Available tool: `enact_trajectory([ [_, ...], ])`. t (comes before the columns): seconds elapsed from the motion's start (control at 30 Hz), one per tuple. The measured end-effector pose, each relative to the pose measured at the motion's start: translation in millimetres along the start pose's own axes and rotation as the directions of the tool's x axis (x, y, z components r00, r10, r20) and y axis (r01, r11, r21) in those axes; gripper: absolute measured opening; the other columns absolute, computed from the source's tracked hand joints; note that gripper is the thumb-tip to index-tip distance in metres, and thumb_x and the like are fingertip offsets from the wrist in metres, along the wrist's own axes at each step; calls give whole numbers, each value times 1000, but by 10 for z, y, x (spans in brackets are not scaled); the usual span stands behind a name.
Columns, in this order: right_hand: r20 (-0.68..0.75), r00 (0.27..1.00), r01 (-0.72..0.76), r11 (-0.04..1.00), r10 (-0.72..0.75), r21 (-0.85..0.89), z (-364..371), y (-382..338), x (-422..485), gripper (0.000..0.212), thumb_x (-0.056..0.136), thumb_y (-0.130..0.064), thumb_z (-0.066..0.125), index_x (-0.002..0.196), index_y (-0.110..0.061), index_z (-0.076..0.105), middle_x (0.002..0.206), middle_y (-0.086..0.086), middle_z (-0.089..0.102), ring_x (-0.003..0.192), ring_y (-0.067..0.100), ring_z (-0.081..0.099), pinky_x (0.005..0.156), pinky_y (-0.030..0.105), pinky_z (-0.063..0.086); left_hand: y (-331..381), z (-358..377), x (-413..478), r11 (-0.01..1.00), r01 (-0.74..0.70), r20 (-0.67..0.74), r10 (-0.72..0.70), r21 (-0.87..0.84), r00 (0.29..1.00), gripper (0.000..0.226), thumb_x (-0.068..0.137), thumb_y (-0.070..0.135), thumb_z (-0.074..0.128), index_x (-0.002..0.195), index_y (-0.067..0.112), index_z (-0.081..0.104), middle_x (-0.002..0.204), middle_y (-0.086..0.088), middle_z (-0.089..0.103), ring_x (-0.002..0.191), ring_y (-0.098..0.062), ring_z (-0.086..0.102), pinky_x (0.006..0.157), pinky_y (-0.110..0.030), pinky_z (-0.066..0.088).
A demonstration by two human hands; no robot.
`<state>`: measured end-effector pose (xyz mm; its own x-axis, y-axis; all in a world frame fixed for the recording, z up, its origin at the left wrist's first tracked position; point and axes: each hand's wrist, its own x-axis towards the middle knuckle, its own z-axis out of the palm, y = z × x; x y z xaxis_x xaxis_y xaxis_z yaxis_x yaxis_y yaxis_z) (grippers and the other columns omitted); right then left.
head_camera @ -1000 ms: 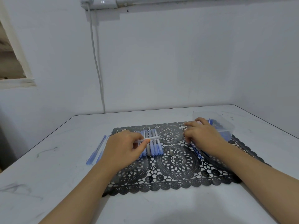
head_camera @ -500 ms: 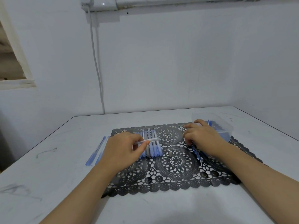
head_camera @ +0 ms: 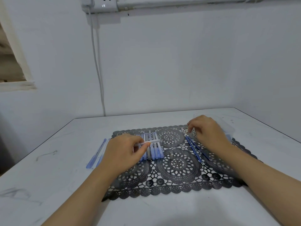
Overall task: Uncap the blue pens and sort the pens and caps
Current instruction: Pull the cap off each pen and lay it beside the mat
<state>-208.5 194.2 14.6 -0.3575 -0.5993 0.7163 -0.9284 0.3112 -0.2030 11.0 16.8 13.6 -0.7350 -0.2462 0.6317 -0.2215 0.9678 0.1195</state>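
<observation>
Partway: left hand [head_camera: 123, 152] fingers pinch one pen [head_camera: 151, 141], right hand [head_camera: 210, 134] fingers curled, can't tell if holding anything, row of capped pens [head_camera: 153, 150] on mat [head_camera: 177, 185] left to do.

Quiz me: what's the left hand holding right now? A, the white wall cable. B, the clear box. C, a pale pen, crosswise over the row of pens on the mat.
C: the left hand pinches a pale pen that lies crosswise over the row of blue pens on the black mat.
</observation>
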Motion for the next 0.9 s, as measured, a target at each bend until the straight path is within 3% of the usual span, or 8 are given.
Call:
enact_trajectory([
  [0.1,-141,963,-215,971,229,109,-120,-2,92,35,76,12,48,68,-16,68,78,3,66,71,20,58,67,28,44,-13,20,7,1000,-5,-5,5,2,1000,51,81,62,29,63,25,60,56,10,58,55,-3,51,47,-16,35],
  [0.2,-177,910,-346,921,376,180,-267,60,218,36,82,8,44,73,-17,68,75,-3,60,59,6,51,53,14,33,-1,19,14,1000,12,24,-12,10,1000,45,82,61,34,68,27,61,59,10,60,56,-3,51,47,-16,32],
  [0.33,-56,874,-475,872,483,118,-369,234,358,31,83,5,46,83,-15,69,86,1,64,73,11,53,60,16,34,48,-34,17,998,60,44,-58,-30,997,32,87,47,43,74,26,63,57,8,56,54,-3,50,47,-17,29],
  [0.43,96,833,-549,835,544,38,-415,315,397,26,82,2,50,87,-16,69,88,4,64,68,12,53,52,15,34,57,-43,31,988,145,73,-140,-58,987,20,91,32,50,78,24,63,54,6,56,53,-8,53,47,-20,36],
  [0.57,211,770,-609,792,602,-40,-468,336,447,20,81,-2,57,91,-10,72,80,2,61,75,18,58,69,25,49,-18,-6,44,956,291,63,-288,-41,955,27,88,29,51,71,11,65,53,-2,59,52,-13,56,52,-28,45],
  [0.67,335,700,-636,764,630,-107,-430,346,469,16,81,-2,60,91,-3,72,77,4,66,83,24,67,82,37,55,-40,5,50,900,414,63,-409,-136,910,27,86,25,52,68,10,64,50,-4,62,49,-14,60,59,-35,52],
  [0.8,431,628,-541,762,648,-356,-299,368,501,17,81,-9,60,92,-3,72,88,10,72,79,21,69,76,29,57,-61,3,38,839,521,93,-513,-159,854,23,84,24,53,66,12,62,49,-3,63,48,-15,62,62,-37,54],
  [0.9,399,614,-528,730,681,-434,-251,398,551,12,81,-5,58,70,-4,65,83,10,71,66,20,63,69,27,55,-100,8,44,804,577,141,-560,-145,816,24,82,22,54,69,5,65,46,-5,63,47,-18,63,60,-38,55],
])
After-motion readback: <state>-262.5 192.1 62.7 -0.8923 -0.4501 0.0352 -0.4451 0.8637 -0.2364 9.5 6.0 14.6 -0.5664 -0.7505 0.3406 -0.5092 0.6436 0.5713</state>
